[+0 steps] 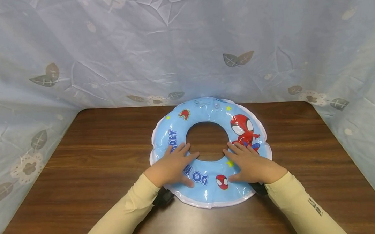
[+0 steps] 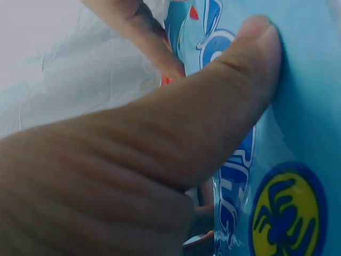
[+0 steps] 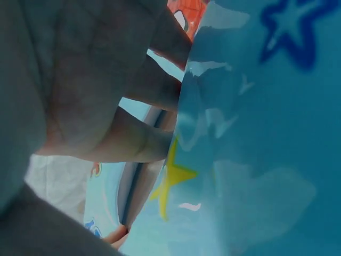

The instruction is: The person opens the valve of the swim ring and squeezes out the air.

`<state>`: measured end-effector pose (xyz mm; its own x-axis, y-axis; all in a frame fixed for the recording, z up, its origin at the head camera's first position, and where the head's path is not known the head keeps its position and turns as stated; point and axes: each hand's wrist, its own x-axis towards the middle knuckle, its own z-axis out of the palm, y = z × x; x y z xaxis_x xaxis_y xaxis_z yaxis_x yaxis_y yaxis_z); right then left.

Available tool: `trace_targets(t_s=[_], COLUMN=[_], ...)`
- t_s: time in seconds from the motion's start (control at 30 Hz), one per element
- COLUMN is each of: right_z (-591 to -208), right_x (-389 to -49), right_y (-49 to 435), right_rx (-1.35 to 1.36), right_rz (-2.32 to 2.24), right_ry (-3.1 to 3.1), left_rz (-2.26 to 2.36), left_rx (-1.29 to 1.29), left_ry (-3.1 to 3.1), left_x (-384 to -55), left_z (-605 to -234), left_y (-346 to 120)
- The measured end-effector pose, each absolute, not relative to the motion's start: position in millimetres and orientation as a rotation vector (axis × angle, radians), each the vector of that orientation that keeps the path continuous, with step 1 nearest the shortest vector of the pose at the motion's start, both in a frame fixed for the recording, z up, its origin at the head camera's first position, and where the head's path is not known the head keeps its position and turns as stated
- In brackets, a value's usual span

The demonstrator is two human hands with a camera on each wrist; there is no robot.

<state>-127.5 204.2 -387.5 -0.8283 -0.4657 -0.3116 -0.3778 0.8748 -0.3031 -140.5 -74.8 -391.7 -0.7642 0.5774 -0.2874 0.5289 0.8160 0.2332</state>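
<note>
At the left, dark wood of the table [image 1: 98,159] is shown, crossed by a forearm in a cream sleeve [image 1: 125,210]. The left hand [image 1: 174,166] is laid on the near-left part of a blue swim ring [image 1: 206,194], by which its fingertips are brought to the rim of the central hole; some of the blue lettering [image 1: 200,178] is covered. Nothing is clasped there: the fingers are spread, and in the left wrist view one straight digit [image 2: 234,85] is seen along the ring's surface.

In the middle, the ring is rested flat on the table, its far side set close to the curtain [image 1: 184,44]. No long axis is offered by the round outline. Its centre is placed between the hands and slightly forward of them; the near half is straddled almost evenly, and neither hand can be called the nearer. It is on this balance that any coming move is judged to turn.

At the right, a red cartoon figure [image 1: 244,128] is printed beside the fingertips of the right hand [image 1: 251,164]. That hand is laid on the near-right part, nearly mirrored, its fingers likewise spread and nothing gripped.
</note>
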Motion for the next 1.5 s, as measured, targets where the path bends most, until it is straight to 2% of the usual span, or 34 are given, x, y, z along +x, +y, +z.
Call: trace_targets(t_s=[0.37, 0.67, 0.97, 1.2, 1.5], right_z=[-383, -387, -391, -393, -394], right_x=[-121, -122, -124, -125, -126], right_y=[199, 198, 201, 203, 204], right_rx=[-0.468, -0.334, -0.361, -0.365, -0.385], right_rz=[-0.356, -0.197, -0.209, -0.235, -0.21], right_ry=[2.797, 2.787, 2.695, 2.69, 2.712], left_rz=[0.075, 0.031, 0.329, 0.204, 0.219], left_rx=[0.862, 0.886, 0.83, 0.761, 0.665], left_ry=[2.754, 2.798, 2.765, 2.968, 2.862], left_x=[-124, -113, -132, -148, -150], left_z=[-402, -397, -385, -390, -395], left_y=[-57, -48, -66, -83, -84])
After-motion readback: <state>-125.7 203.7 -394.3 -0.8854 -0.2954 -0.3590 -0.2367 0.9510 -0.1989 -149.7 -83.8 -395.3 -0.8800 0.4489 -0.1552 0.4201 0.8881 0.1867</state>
